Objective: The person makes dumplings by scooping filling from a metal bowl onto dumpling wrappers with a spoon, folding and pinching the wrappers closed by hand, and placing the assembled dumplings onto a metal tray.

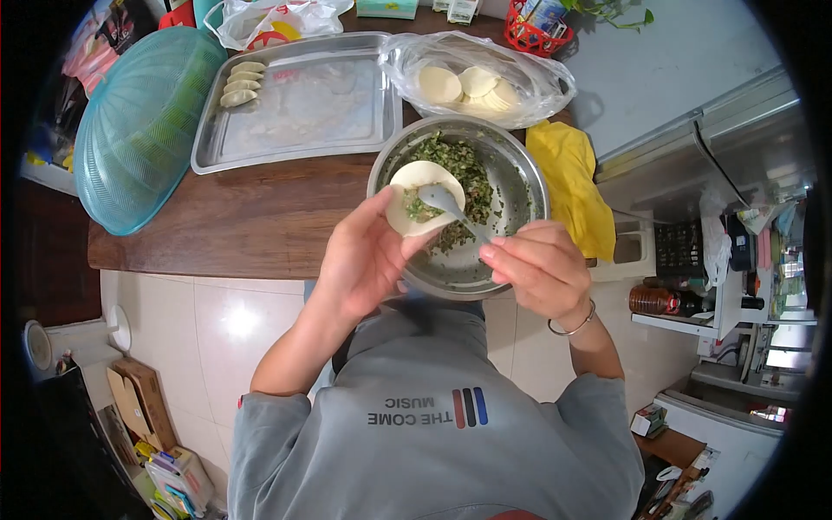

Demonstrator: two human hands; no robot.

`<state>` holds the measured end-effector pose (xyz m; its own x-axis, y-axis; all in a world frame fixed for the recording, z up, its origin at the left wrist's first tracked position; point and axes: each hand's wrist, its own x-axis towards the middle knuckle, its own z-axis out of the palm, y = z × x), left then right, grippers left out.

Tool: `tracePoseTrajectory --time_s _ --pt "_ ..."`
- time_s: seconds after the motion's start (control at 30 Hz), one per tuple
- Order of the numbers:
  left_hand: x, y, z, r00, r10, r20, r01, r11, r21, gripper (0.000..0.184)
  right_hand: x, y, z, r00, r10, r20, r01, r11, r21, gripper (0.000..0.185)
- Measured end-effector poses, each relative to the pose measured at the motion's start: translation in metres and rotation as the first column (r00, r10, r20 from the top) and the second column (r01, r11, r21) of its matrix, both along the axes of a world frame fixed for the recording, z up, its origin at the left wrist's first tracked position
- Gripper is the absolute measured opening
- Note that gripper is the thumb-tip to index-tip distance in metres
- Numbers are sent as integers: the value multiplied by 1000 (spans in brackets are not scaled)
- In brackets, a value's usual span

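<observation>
My left hand (360, 260) holds a round dumpling wrapper (407, 178) above the near left part of a steel bowl (530, 173). Green filling (419, 208) lies on the wrapper's middle. Pinched in my right hand (542, 269) is a spoon (459, 212), its bowl end resting on or just over the filling. More chopped green filling (464, 165) fills the left side of the steel bowl. Several folded dumplings (241, 84) sit in a row at the left end of a metal tray (295, 156). A clear plastic bag (546, 82) holds a stack of wrappers (440, 85).
A teal mesh food cover (143, 121) leans at the left of the wooden table (217, 225). Right of the bowl lies a yellow cloth (568, 186). A red basket (537, 35) and a white plastic bag (299, 19) stand at the far edge.
</observation>
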<state>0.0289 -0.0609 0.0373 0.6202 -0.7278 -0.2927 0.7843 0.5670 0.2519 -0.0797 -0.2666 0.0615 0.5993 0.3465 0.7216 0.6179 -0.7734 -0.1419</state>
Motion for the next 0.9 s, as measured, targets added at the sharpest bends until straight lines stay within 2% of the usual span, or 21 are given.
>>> tracePoseTrajectory --time_s 0.13,0.2,0.3,0.43,0.5,0.53,0.6,0.63,0.7,0.9 --pt "2 2 -7 998 -34 61 33 999 22 43 2 -1 4 1000 8 -22 -8 1000 -17 40" --pt "0 1 -7 998 -50 38 50 999 22 43 5 -7 11 999 39 -3 -38 994 105 40" --pt "1 4 -8 987 -124 106 115 990 82 42 6 -8 20 996 80 -40 -74 990 121 38" --pt "0 3 -5 992 -97 81 85 987 136 42 9 -3 19 982 139 -128 -131 989 64 35" --pt "1 3 -5 990 -105 96 90 985 149 42 12 -4 14 983 137 -124 -128 989 71 13" --pt "0 3 -4 990 -106 95 91 985 149 42 13 -6 15 983 136 -126 -128 989 71 13" --pt "-2 4 -2 977 -170 132 143 970 197 43 13 -12 20 978 114 -173 -71 969 236 24" --pt "-1 4 -1 977 -169 131 141 970 197 43 11 -14 20 978 116 -173 -73 969 237 24" --pt "-1 5 0 977 -169 130 145 973 178 44 8 -18 20 972 141 -187 -64 929 365 16" --pt "0 5 -6 982 -157 104 146 984 106 43 5 -20 14 961 127 -247 -26 927 375 11"
